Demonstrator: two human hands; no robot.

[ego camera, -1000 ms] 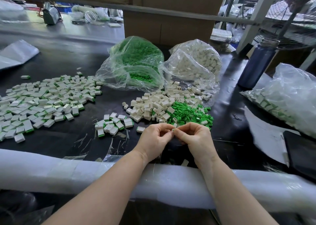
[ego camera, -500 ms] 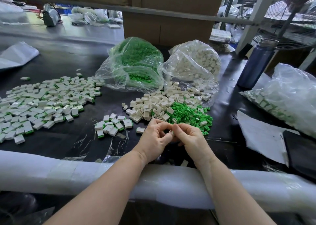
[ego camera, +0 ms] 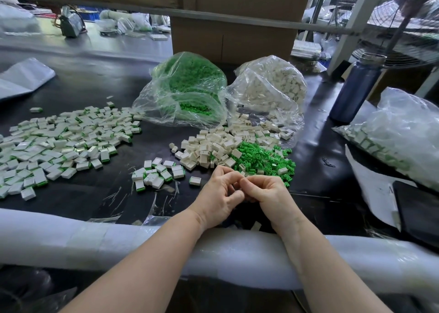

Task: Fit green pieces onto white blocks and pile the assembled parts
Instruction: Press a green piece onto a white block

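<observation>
Hands met at the near edge of the black desk [ego camera: 78,79] as we worked through the fitting step: our left hand [ego camera: 219,199] and right hand [ego camera: 267,195] were pressed fingertip to fingertip, fingers curled inward around something too hidden to name, so we could not tell what either one held. We judged a green piece was being seated in a white block between them.

Just beyond our knuckles lay the loose heap of small white rectangular plastic blocks [ego camera: 209,146], and touching its right side the scatter of small green plastic pieces [ego camera: 263,157]. Left of the hands sat a small cluster of assembled white-and-green parts [ego camera: 156,172], and farther left the broad spread of finished parts [ego camera: 59,141].

The next move, we reckoned, called for a firm square press until the piece sat flush, then a short toss left onto the cluster.

Behind the heaps, a clear plastic bag of green pieces [ego camera: 190,86] slumped open beside a clear plastic bag of white blocks [ego camera: 273,86], its mouth spilling toward the heap. At far right a third clear bag [ego camera: 399,127] held what looked like assembled parts, near a dark blue bottle [ego camera: 356,89].
</observation>
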